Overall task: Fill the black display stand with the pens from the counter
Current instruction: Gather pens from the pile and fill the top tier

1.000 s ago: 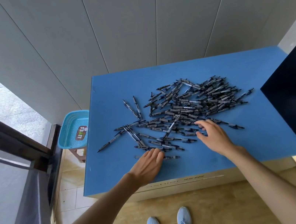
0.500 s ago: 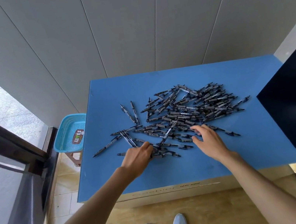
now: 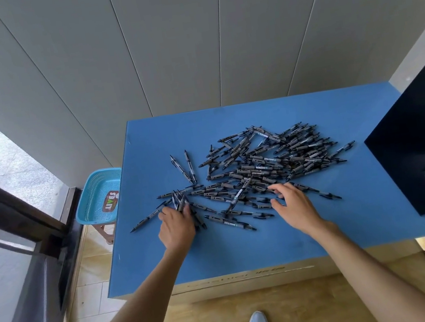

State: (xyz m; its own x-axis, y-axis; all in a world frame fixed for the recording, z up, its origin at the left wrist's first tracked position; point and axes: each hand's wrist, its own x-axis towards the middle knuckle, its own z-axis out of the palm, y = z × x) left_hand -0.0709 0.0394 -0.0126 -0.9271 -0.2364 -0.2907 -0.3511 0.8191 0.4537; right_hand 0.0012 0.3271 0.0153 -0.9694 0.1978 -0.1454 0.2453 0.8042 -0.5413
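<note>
Pens (image 3: 262, 164) heaped mid-frame on the blue worktop (image 3: 354, 221) could be knocked off its left edge, since a loose bundle is clutched by the left hand (image 3: 176, 227) while the right hand (image 3: 293, 203) is spread, unclenched, far from the black stand (image 3: 411, 157) at right.

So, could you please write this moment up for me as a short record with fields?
surface: blue counter
pens: loose pile of pens spread across the middle of the counter, a few strays at its left edge
left hand: left hand gathers a small bunch of pens at the pile's left end
right hand: right hand, fingers spread and bent over the near pens, no clear grip
stand: black display stand at the counter's right end, perforated shelves showing
beside counter: turquoise basket on a stool, left
</note>
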